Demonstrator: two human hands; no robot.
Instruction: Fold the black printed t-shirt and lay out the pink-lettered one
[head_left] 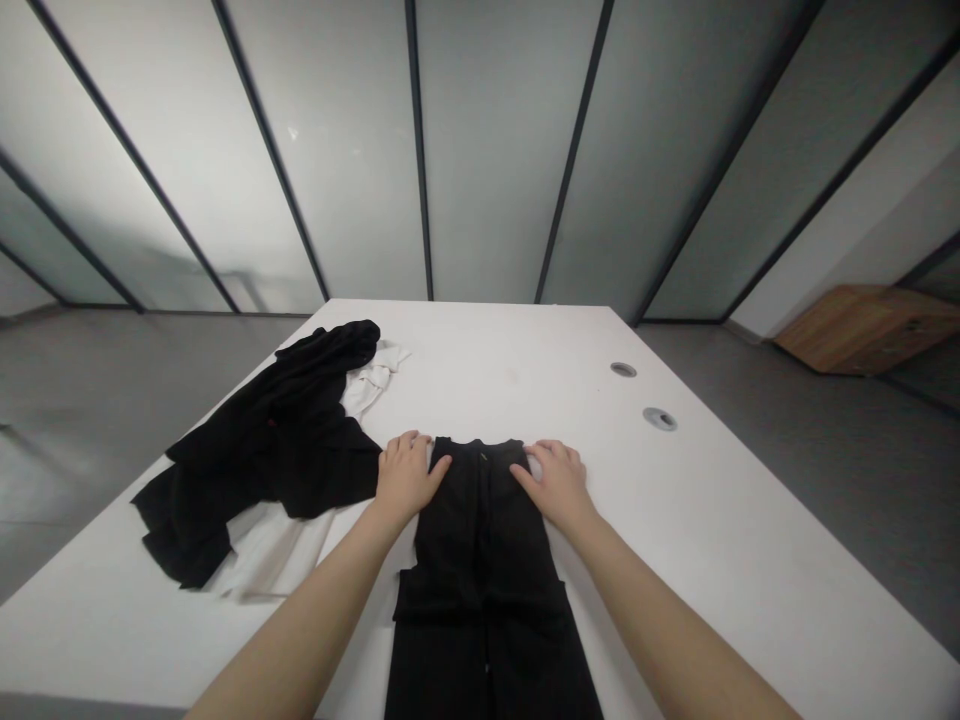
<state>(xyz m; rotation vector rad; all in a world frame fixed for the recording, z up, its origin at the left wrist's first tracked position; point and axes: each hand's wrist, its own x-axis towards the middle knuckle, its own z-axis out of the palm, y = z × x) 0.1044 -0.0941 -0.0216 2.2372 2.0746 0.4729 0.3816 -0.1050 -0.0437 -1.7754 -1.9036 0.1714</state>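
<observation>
A pair of black trousers point(484, 560) lies on the white table in front of me, waistband at the far end and legs running toward me past the bottom edge of the view. My left hand point(405, 475) rests at the left corner of the waistband, its thumb on the cloth and its fingers stretched out beside it. At the right corner, my right hand point(555, 480) lies in much the same way, thumb on the fabric and fingers spread on the tabletop side. Both hands look open. The cloth has a fold across it below the hands.
A loose heap of black clothing point(300, 430) with white clothing point(274, 550) beneath it lies on the table's left. Two round cable grommets, one far point(623, 370) and one nearer point(660, 419), sit in the white table point(720, 560) at right. Frosted glass panels point(495, 150) stand behind.
</observation>
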